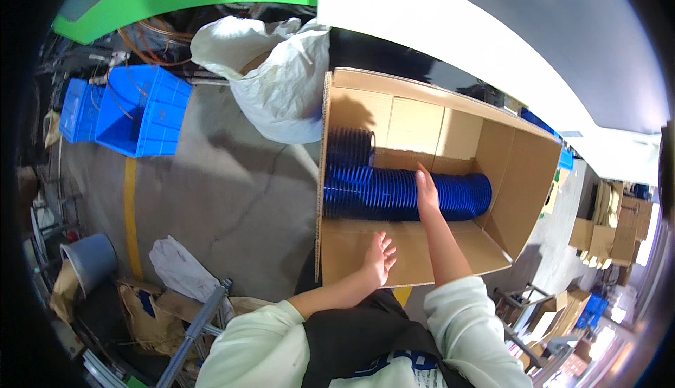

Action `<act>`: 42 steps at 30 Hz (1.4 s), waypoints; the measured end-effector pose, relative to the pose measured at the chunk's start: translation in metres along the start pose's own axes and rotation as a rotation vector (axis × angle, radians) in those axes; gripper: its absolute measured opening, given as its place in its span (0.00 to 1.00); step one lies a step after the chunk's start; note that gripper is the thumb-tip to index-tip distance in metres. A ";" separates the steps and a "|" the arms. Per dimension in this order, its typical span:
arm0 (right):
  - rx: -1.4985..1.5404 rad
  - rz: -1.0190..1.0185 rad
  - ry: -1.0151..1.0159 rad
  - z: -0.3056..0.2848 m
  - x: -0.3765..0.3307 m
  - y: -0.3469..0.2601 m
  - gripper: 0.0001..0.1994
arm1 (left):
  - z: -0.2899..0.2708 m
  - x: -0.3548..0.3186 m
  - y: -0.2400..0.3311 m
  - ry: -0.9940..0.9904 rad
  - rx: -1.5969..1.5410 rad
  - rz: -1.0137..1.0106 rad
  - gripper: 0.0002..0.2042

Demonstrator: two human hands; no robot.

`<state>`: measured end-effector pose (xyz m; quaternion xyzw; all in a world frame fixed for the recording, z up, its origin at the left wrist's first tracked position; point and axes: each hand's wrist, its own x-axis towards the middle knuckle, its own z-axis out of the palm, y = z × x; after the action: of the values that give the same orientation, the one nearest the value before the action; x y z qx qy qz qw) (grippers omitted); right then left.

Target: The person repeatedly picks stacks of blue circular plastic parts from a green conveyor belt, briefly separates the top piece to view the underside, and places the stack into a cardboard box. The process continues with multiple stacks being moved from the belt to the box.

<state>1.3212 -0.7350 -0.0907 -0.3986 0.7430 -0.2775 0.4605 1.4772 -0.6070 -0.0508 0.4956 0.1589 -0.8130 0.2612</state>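
Inside an open cardboard box, a long row of blue round pieces lies on its side, packed close together so that it looks ribbed. A shorter blue row sits behind its left end, against the box's left wall. My right hand reaches over the near wall and rests against the long row, fingers straight and pointing away from me. My left hand hovers by the near side of the box, fingers apart and slightly bent, holding nothing. The kind of blue piece cannot be made out.
A large white sack stands behind the box on the left. Blue crates and a grey bucket are at the far left. A white and green machine panel overhangs the back. More cartons stand at the right.
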 end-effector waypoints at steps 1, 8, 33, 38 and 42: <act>0.105 0.054 0.087 -0.017 -0.018 0.013 0.28 | 0.002 -0.003 0.000 -0.015 0.066 0.003 0.33; 0.464 0.106 0.666 -0.098 -0.182 0.055 0.24 | 0.028 -0.030 -0.020 -0.163 0.501 0.011 0.27; 0.412 0.702 1.880 0.396 -0.702 -0.037 0.19 | -0.295 -0.282 -0.148 -1.271 1.940 -1.467 0.16; 0.636 0.951 2.092 0.486 -0.760 -0.142 0.21 | -0.360 -0.302 -0.167 -1.303 2.227 -1.713 0.15; 0.651 0.727 2.481 0.526 -0.813 -0.266 0.18 | -0.398 -0.261 -0.190 -1.434 2.386 -1.861 0.19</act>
<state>2.0967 -0.2101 0.2711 0.4632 0.6314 -0.4801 -0.3954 1.7516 -0.1768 -0.0019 0.3000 0.4299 0.3842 0.7600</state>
